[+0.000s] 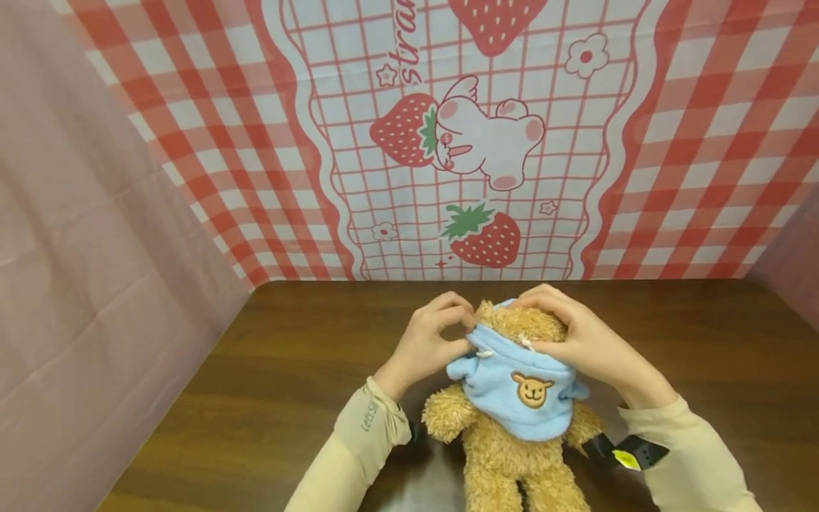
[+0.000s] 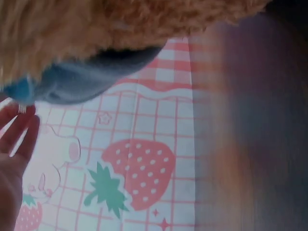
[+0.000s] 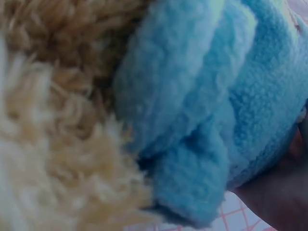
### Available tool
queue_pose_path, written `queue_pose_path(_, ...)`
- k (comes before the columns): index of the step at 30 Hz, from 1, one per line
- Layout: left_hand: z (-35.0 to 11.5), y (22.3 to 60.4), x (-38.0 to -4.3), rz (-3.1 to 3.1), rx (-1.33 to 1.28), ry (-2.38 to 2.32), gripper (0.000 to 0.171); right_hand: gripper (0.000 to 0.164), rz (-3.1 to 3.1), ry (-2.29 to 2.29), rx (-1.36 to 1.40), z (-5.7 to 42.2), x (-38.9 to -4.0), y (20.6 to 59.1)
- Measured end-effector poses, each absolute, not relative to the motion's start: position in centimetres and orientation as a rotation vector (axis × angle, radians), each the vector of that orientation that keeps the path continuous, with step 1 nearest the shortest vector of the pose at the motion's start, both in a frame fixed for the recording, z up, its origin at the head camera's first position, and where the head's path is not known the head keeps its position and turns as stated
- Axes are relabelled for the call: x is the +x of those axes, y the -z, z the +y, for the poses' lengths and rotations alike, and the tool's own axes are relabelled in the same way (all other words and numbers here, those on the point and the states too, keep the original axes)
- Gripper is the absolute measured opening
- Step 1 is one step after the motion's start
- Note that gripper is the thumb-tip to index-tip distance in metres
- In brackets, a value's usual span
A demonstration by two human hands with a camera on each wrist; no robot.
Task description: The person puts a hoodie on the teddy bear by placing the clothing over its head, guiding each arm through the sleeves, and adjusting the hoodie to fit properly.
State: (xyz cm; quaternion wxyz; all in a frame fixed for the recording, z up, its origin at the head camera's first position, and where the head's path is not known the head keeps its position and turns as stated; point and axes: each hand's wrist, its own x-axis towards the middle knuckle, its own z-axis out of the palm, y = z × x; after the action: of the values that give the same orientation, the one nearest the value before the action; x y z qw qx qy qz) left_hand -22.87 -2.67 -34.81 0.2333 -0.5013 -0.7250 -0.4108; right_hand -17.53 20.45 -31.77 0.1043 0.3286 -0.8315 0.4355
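Observation:
A curly-furred brown teddy bear (image 1: 505,459) faces me with a light blue hoodie (image 1: 489,391) pulled over its lower face and chest. The hoodie has white drawstrings and an embroidered bear face on its front. On the left of the neckline, my left hand (image 1: 425,345) pinches the collar edge between thumb and fingers. My right hand (image 1: 589,345) grips the opposite side, thumb at the collar front and fingers over the top of the head. Fur (image 2: 120,24) fills the top of the left wrist view. The right wrist view shows bunched blue fleece (image 3: 192,96) beside the fur.
The bear is on a dark brown wooden table (image 1: 288,370). Behind it hangs a red and white checked cloth (image 1: 409,213) with strawberry and rabbit prints. A pale pink curtain (image 1: 96,249) borders the left side. Dark wrist devices (image 1: 640,451) sit by the sleeves.

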Motion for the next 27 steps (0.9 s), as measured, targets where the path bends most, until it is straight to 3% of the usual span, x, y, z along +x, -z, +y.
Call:
queue_pose_path(8, -2.48, 35.04, -22.67, -1.919, -1.393, 1.069, 0.019, 0.041, -2.733, -1.155, 0.76, 20.8, -17.14, 31.53)
queue_pose_path(15, -2.45, 34.96, -22.3, -1.993, -1.374, 1.133, 0.022, 0.039, -2.738, -1.269, 0.816, 20.77, -17.4, 31.66)
queue_pose_path(27, -1.75, 35.0, -22.18, -1.97, -1.197, 0.762, 0.023, 0.033, -2.577, -1.584, 0.902, 20.46, -17.68, 32.1)
